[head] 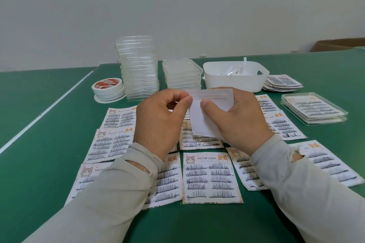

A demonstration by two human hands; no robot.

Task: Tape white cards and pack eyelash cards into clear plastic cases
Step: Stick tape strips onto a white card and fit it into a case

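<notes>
Both hands and sleeves cover several eyelash cards [211, 177] at centre frame; the cardboard box [339, 45] is cut off at the right edge.

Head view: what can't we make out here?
- Eyelash cards in the middle rows: partly covered by both hands and sleeves.
- White card: right edge hidden under the right hand; whether the left hand pinches the card or a tape liner is unclear.
- White bin: contents only paper scraps, too small to identify.
- Tape rolls: label text too small.
- Cardboard box: cut off by the right frame edge.
</notes>
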